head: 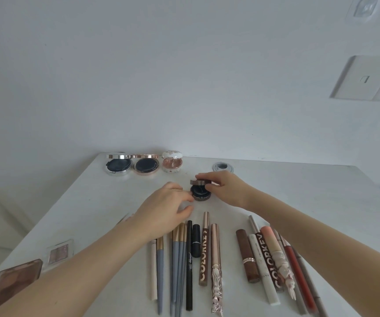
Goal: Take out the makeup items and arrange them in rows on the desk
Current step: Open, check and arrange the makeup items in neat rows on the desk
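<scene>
A small dark round compact [200, 195] sits open in the middle of the white desk [298, 191]. My right hand [226, 188] grips its raised lid from the right. My left hand [168, 202] curls its fingers against the left side of the base, with the thumb just below it. At the back stand three open compacts in a row: a silver one [118, 165], a rose-gold one [145, 166] and a white and pink one [172, 164]. Nearer to me lies a row of brushes and pencils [177, 259] and a row of lipsticks and tubes [266, 259].
Two eyeshadow palettes lie at the near left, a brown one [13, 282] and a clear one [58, 251]. A round cable hole [223, 167] sits in the desk behind my right hand. The wall rises right behind the desk, with a socket plate [367, 78] at the right.
</scene>
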